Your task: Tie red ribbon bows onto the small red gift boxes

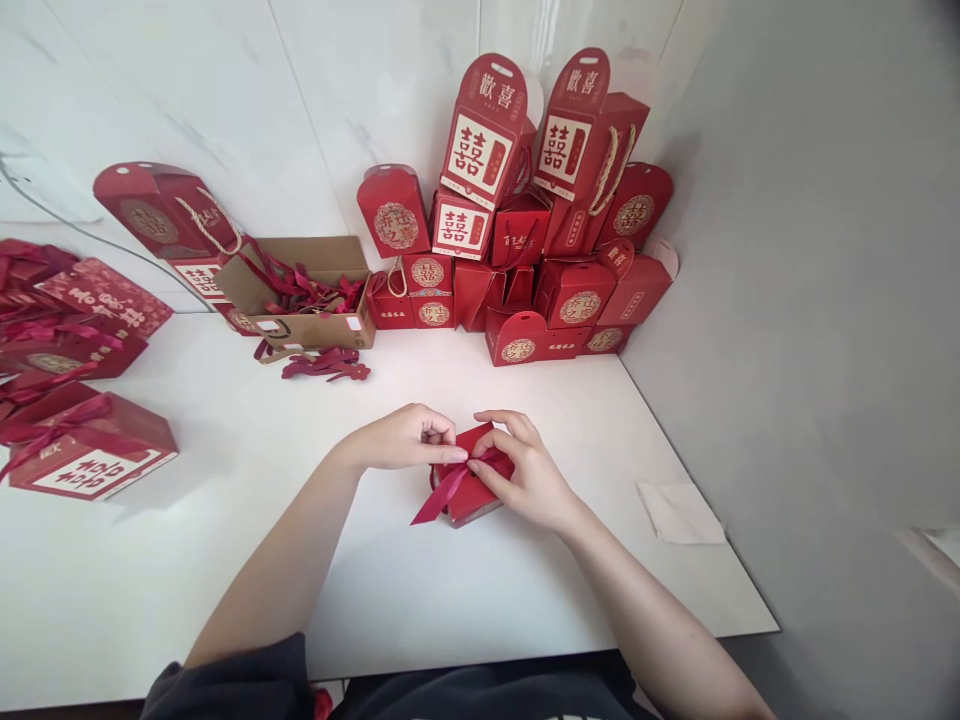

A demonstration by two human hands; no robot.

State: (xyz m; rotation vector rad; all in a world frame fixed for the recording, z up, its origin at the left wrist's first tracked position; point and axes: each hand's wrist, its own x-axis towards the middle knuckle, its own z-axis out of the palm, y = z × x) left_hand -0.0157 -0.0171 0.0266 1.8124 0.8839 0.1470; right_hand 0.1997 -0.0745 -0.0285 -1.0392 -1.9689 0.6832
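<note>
Red ribboned box (476, 492) lies beneath left hand (407, 440) and right hand (529, 474).

1 red box (480, 492), magenta ribbon (444, 494) across top, end overhanging.

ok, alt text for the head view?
A person's left hand and right hand handle a crimson ribbon across a small red box on a white table. Behind stand stacked red boxes and an open cardboard box of ribbons; more red boxes sit at the frame's left.
</note>
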